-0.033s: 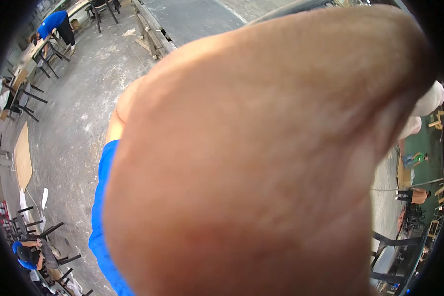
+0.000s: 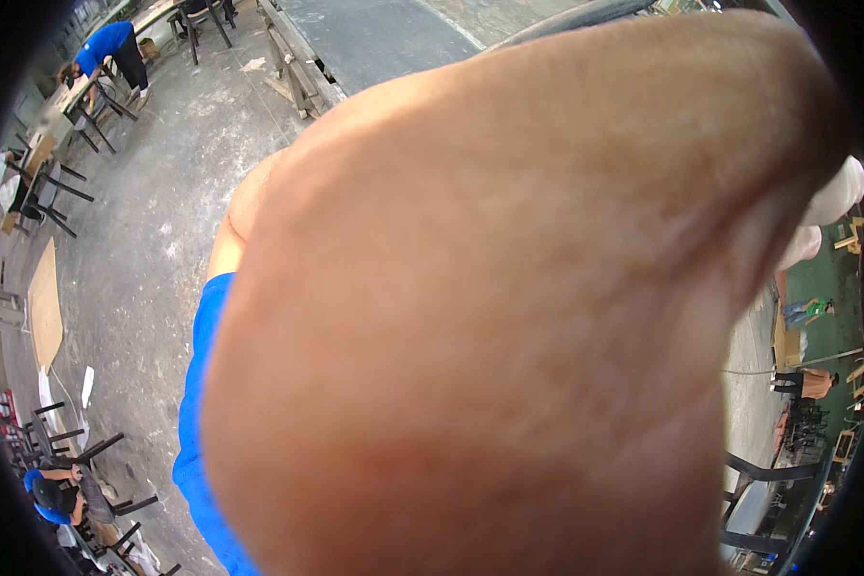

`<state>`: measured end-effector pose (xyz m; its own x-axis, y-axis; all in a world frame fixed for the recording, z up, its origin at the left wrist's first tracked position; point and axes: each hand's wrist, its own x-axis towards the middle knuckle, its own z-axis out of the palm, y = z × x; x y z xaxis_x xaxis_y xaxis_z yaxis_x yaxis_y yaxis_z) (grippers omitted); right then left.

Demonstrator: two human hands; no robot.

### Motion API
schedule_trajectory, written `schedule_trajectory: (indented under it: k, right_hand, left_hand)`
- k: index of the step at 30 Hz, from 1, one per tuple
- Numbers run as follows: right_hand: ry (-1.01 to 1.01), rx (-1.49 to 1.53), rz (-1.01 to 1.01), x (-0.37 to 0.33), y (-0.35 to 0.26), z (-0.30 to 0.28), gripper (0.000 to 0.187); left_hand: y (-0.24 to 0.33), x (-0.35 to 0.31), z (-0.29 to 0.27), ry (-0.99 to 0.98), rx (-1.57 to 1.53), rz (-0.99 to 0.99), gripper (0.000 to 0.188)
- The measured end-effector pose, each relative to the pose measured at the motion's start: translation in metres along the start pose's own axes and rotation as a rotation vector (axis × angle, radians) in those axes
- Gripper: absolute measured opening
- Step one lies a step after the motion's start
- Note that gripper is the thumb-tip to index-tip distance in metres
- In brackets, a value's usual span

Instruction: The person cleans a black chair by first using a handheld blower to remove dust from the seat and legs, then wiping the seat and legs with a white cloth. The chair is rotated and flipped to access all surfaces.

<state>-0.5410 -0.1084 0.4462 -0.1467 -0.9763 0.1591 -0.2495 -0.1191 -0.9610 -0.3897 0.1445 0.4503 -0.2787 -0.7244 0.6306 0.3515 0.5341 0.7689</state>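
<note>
A bare hand (image 2: 490,317), very near the camera and blurred, covers most of the head view. It seems to be my left hand, since a blue sleeve (image 2: 202,432) and a bent bare arm (image 2: 245,206) show along its left side. Two pale, white-covered fingertips (image 2: 835,192) stick out past its right edge; I cannot make out whose hand they belong to. The close hand's own fingers are hidden, and whatever it may touch cannot be seen. No second hand of mine can be clearly told apart.
A dark grey flat surface (image 2: 384,38) lies at the top beside wooden pieces (image 2: 293,72). Black chairs (image 2: 53,192) and a brown board (image 2: 44,307) are on the left. Co-workers in blue (image 2: 106,43) bend or sit there. Black bars (image 2: 773,470) stand at right, people (image 2: 816,384) beyond.
</note>
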Motion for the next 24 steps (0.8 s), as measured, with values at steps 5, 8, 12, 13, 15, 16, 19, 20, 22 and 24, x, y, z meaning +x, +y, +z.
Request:
schedule_trajectory:
  k: [5, 8, 12, 13, 15, 16, 19, 20, 22, 24]
  right_hand:
    - [0.075, 0.021, -0.042, -0.002, 0.007, 0.039, 0.054]
    - [0.129, 0.070, -0.155, -0.006, -0.001, 0.049, 0.035]
    - [0.197, -0.020, -0.035, -0.009, -0.007, 0.063, 0.038]
    - [0.174, -0.002, -0.040, -0.010, -0.006, 0.066, 0.040]
    - [0.137, 0.035, -0.049, -0.010, -0.002, 0.070, 0.044]
    - [0.185, 0.020, -0.063, -0.010, 0.001, 0.071, 0.045]
    - [0.220, -0.069, -0.059, -0.001, -0.001, 0.058, 0.048]
    - [0.242, -0.103, -0.039, 0.001, -0.002, 0.052, 0.050]
    - [0.279, -0.153, 0.018, -0.001, -0.003, 0.052, 0.053]
    - [0.303, -0.215, 0.106, -0.018, 0.000, 0.057, 0.055]
  left_hand:
    - [0.036, 0.008, -0.033, -0.167, -0.033, 0.064, 0.065]
    - [0.074, 0.022, -0.092, -0.253, 0.050, 0.167, 0.068]
    - [0.098, 0.051, -0.226, -0.163, 0.467, 0.189, 0.072]
    - [0.082, 0.055, -0.263, -0.128, 0.701, 0.177, 0.073]
    - [0.040, 0.049, -0.314, -0.047, 1.258, -0.173, 0.092]
    - [0.012, 0.041, -0.334, 0.007, 1.200, -0.332, 0.091]
    - [-0.069, 0.025, -0.360, 0.223, 1.180, -0.501, 0.081]
    - [-0.084, 0.025, -0.366, 0.281, 1.186, -0.472, 0.079]
    - [-0.098, 0.024, -0.375, 0.373, 1.222, -0.517, 0.074]
    - [-0.095, 0.030, -0.379, 0.332, 1.221, -0.569, 0.070]
